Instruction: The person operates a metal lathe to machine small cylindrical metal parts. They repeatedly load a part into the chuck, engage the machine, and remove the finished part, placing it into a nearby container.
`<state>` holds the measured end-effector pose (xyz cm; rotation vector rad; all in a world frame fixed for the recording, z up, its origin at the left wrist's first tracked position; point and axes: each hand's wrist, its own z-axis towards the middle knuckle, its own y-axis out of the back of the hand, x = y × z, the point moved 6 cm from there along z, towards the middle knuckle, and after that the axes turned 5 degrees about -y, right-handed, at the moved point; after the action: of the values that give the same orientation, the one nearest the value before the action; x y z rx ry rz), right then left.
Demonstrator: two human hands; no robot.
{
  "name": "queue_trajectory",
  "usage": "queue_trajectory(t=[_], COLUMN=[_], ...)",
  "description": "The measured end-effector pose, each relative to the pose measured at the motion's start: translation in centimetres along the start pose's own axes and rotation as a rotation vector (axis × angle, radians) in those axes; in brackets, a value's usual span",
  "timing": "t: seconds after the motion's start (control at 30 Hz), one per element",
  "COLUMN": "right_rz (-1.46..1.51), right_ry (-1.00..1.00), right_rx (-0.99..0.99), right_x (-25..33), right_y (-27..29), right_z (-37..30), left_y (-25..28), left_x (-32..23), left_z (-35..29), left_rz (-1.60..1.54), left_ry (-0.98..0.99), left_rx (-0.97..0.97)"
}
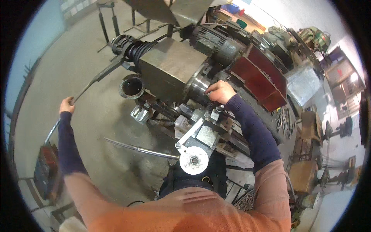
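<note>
My left hand [67, 105] is closed around a long metal lever [98, 76], which runs up to a coil spring [141, 51] on the left end of a lathe-like machine. My right hand [221, 92] is at the bright round metal spindle nose [199, 84], thumb and fingers drawn together in a pinch. Anything between those fingertips is too small or hidden to make out. Below that hand sits the tool slide [206, 133], with a crank arm [189, 133] and a pale round handwheel [194, 160] close to my waist.
The box-shaped headstock [172, 62] stands ahead, with an electric motor [218, 40] behind it. A dark red metal tray [259, 75] is to the right, near several hand tools [285, 121]. A long steel handle [141, 149] juts left. A round metal cup [131, 87] hangs beside the headstock.
</note>
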<state>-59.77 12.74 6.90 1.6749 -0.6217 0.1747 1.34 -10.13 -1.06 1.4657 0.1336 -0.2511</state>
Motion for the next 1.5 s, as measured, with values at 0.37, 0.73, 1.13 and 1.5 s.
queue_trajectory(t=[0.37, 0.73, 1.13, 1.5], right_rz=[0.182, -0.123, -0.461, -0.365], right_ry=[0.047, -0.747, -1.489, -1.676], right_rx=[-0.492, -0.719, -0.067, -0.408], right_x=[-13.5, -41.5, -59.2, -43.3], right_y=[7.1, 4.2, -0.6, -7.4], right_z=[-18.8, -42.3, -57.2, -59.2], left_y=[-27.2, -20.0, -14.0, -13.5], left_x=[-20.2, -20.6, -7.3, -6.3], left_z=[-6.3, -6.9, -18.5, -21.7], left_rz=[0.091, 0.379, -0.875, -0.870], left_ry=[-0.409, -0.548, 0.282, 0.350], left_rx=[0.427, 0.367, 0.187, -0.113])
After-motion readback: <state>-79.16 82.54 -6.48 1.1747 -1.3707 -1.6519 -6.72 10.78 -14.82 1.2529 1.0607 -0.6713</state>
